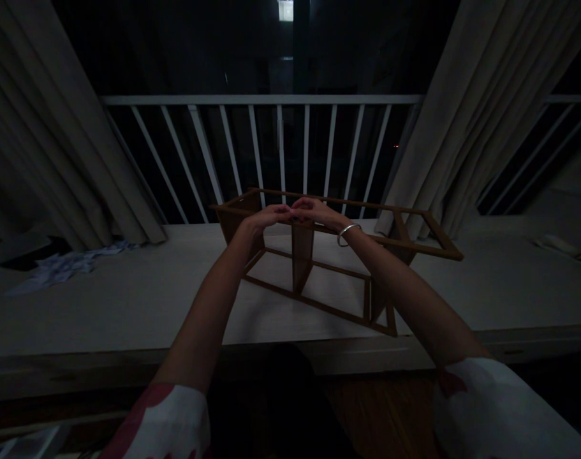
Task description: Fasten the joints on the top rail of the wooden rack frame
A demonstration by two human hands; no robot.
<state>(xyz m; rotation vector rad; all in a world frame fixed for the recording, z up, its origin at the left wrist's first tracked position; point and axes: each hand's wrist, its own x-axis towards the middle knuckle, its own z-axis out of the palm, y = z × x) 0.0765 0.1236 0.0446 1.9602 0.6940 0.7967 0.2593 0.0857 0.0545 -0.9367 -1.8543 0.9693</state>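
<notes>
A small brown wooden shelf rack (301,258) lies on its side on the white ledge, its boards standing upright between the rails. Above its upper front rail, by the middle board, both hands meet at the fingertips. My left hand (271,215) comes from the left with its fingers pressed together. Curled fingers of my right hand (315,210) touch them from the other side. Whatever they pinch is too small and dark to name. A silver bangle (348,234) circles my right wrist.
White railing bars (306,150) and a dark window stand behind the ledge (194,299). Long curtains hang at the left (46,127) and right (481,115). Crumpled papers (65,268) lie on the ledge at the left. Wooden floor (381,408) shows below.
</notes>
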